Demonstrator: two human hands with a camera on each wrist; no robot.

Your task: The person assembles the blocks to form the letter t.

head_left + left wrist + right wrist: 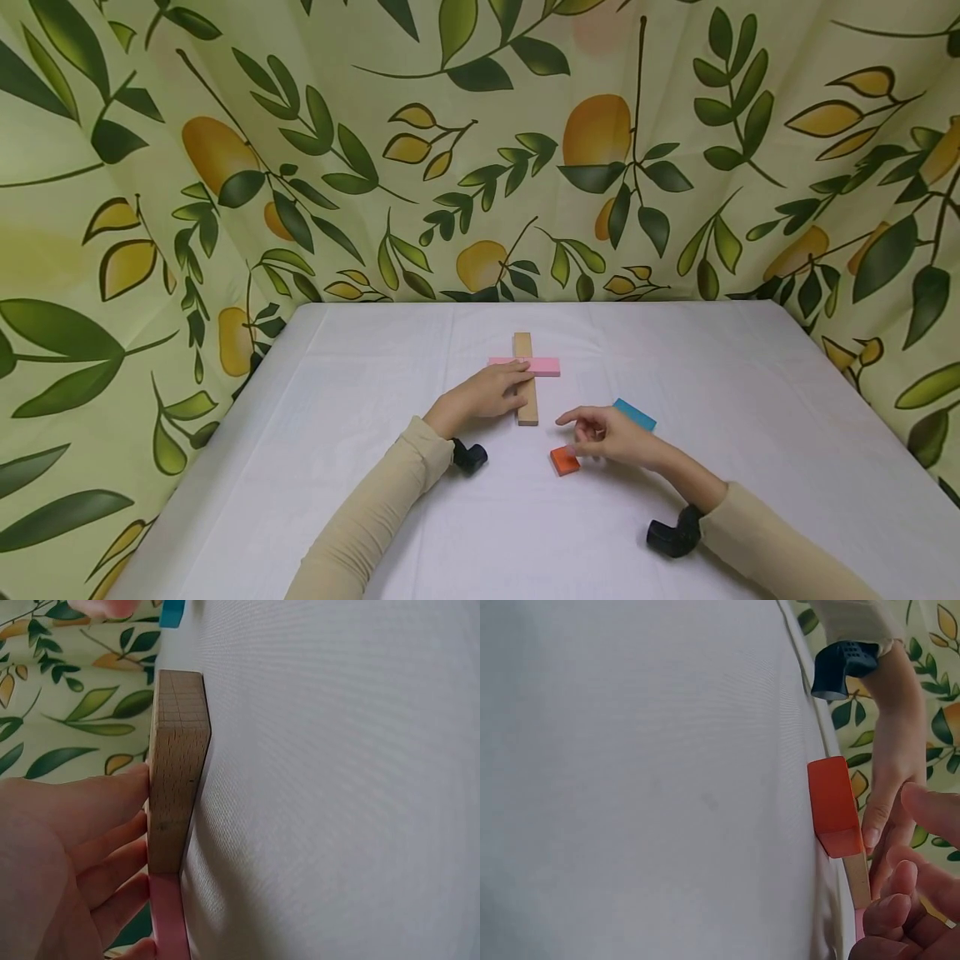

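A pink block (546, 367) lies crosswise on the table, with plain wooden blocks (528, 410) extending from its near and far sides as a cross. My left hand (491, 392) rests over the near wooden block and the pink one. In the left wrist view, its extended fingers (120, 866) touch the blocks' upper side. Beside an orange block (564, 461) hovers my right hand (611, 435), its thumb overlapping the block's edge in the head view. The right wrist view shows thumb and index apart, other fingers bent, nothing between them.
A blue block (635, 414) lies just beyond my right hand, partly hidden by it. Each wrist carries a black camera (675, 533). White cloth (360, 367) covers the table, and a leaf-and-fruit patterned curtain (480, 167) hangs behind and at both sides.
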